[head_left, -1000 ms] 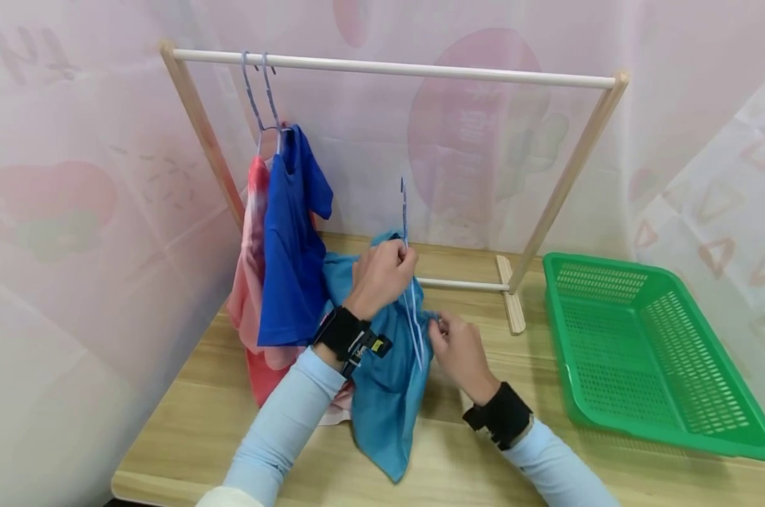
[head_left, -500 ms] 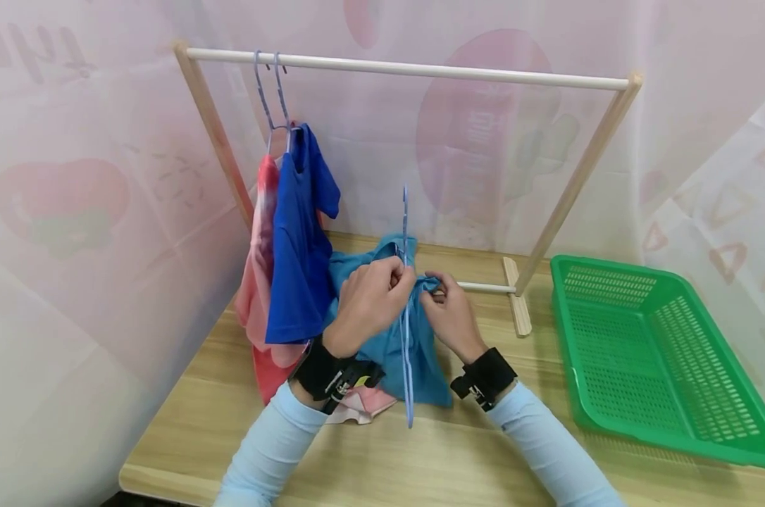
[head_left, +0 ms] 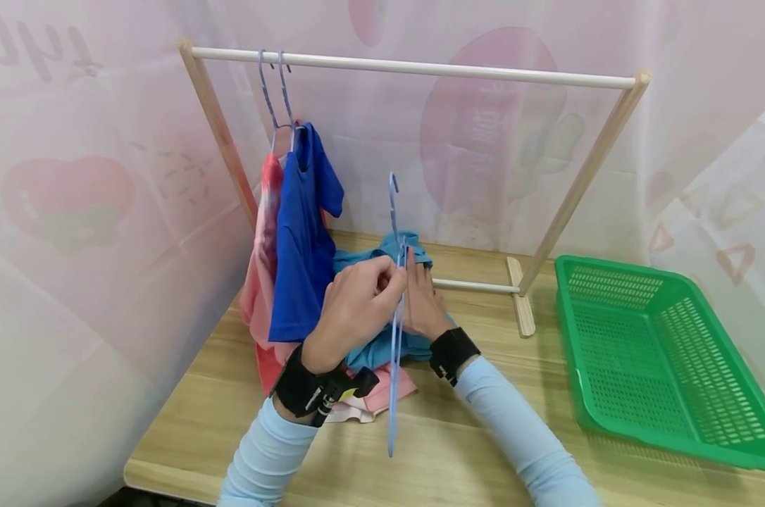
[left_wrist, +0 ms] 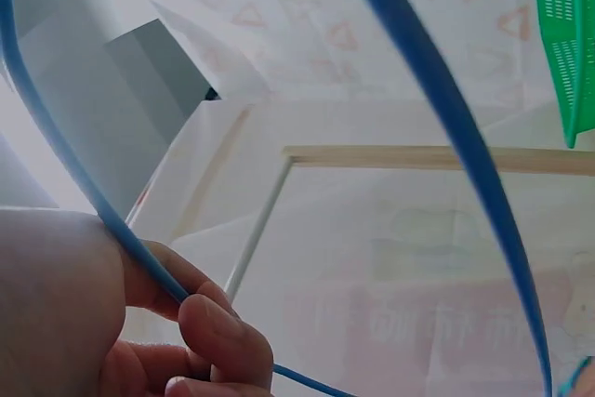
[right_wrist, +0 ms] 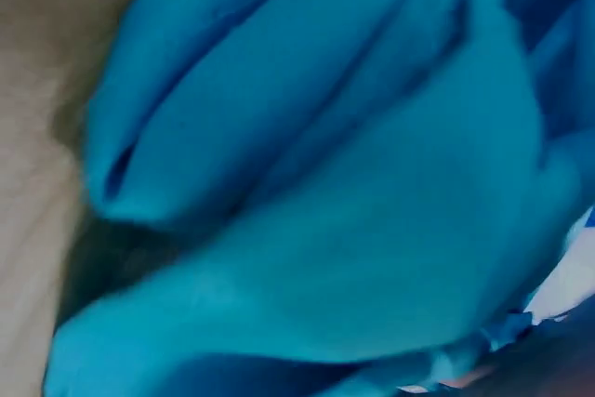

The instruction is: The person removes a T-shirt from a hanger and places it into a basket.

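Note:
My left hand [head_left: 360,304] pinches a light blue clothes hanger [head_left: 393,401] near its top, its hook pointing up and its frame hanging edge-on to the head view. In the left wrist view, the thumb and fingers close on the hanger's thin arm [left_wrist: 153,267]. Just behind the hanger my right hand [head_left: 423,303] lies on a crumpled teal garment [head_left: 414,346] with its fingers stretched out. Folds of teal cloth [right_wrist: 316,211] fill most of the right wrist view. Part of the garment is hidden by both hands.
A wooden rack with a white rail [head_left: 420,68] stands at the back. On its left end hang a blue T-shirt [head_left: 303,246] and a pink garment [head_left: 262,260] on hangers. More pink cloth [head_left: 385,391] lies on the table. A green basket [head_left: 636,352] stands at the right.
The hanger has come down toward the front, and the teal garment now lies bunched behind it. My right hand has let go of the cloth's edge, moved left and straightened its fingers.

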The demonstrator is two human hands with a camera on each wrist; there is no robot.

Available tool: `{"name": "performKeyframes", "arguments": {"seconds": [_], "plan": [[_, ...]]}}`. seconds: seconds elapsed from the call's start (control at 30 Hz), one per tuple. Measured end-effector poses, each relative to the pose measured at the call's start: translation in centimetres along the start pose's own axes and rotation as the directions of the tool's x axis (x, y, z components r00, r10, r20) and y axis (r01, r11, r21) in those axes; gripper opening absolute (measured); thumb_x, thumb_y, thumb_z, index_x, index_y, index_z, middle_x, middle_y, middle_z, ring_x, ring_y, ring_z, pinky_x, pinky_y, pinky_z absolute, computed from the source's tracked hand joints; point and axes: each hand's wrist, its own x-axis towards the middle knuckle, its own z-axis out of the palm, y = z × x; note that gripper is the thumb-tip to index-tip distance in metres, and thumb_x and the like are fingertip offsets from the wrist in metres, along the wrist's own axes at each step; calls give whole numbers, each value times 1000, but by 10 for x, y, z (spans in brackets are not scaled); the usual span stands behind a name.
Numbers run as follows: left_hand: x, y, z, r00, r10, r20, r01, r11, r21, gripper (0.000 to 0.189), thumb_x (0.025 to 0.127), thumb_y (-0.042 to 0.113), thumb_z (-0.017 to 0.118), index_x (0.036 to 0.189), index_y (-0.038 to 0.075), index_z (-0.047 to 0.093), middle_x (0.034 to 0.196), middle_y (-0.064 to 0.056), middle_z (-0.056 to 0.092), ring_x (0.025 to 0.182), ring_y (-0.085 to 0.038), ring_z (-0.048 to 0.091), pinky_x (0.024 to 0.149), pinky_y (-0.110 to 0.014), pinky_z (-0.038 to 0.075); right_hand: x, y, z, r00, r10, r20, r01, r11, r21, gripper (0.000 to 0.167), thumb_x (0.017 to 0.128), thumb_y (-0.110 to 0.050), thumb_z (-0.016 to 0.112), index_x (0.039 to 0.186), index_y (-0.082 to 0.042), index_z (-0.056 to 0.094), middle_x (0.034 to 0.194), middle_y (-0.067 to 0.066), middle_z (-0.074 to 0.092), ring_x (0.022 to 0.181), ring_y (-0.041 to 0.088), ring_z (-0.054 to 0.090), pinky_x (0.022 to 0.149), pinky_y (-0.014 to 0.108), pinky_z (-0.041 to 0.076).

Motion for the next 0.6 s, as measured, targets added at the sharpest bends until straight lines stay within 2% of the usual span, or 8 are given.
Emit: {"name": "performKeyframes", "arguments": {"seconds": [0.07,0.2,0.33,0.4,0.47,0.53,0.6], "plan": [[2,2,-4,1000,-1,-11,1,1000,-20,35,105,32,50,74,18,58,66,1,51,66,-18,53,55,-34,38,5,-1,9,997,32,68,-29,998,-47,109,91,-55,60,171,-15,-2,172,27,7,160,51,10,110,80,33],[9,6,-12,999,18,-42,-21,997,-69,35,105,31,51,75,17,59,65,-1,50,62,-20,52,53,-33,34,12,-4,26,975,137,173,-123,988,-91,112,85,-69,66,171,-21,12,172,31,-1,160,55,3,113,84,25],[24,13,-19,995,71,-75,-78,993,-88,35,106,30,50,75,16,56,63,-1,49,59,-21,50,49,-31,30,15,-1,38,965,186,184,-165,979,-123,119,79,-71,76,171,-31,12,173,30,-1,161,54,7,116,82,24],[34,18,-21,992,94,-85,-102,990,-94,34,106,29,50,75,15,55,63,-1,47,58,-22,49,49,-31,29,15,2,40,969,176,176,-157,981,-117,109,83,-64,77,170,-35,17,173,31,0,160,55,11,116,82,24],[46,22,-24,990,110,-92,-118,989,-93,34,107,28,50,75,15,54,63,-1,46,57,-23,47,49,-30,28,16,5,40,975,142,170,-125,986,-110,93,90,-55,74,167,-36,27,172,31,4,157,57,16,114,84,24],[58,28,-27,989,110,-97,-119,989,-92,35,107,27,51,74,15,53,63,-1,45,57,-23,46,49,-30,28,17,8,41,979,119,168,-108,992,-72,82,92,-49,73,163,-33,36,172,31,6,156,59,16,114,85,22],[71,33,-32,990,106,-97,-115,989,-90,35,107,27,50,74,15,52,64,0,45,57,-23,45,49,-29,27,17,10,43,975,151,162,-152,988,-7,83,91,-47,74,163,-28,37,173,29,10,157,59,18,117,81,22]]}}
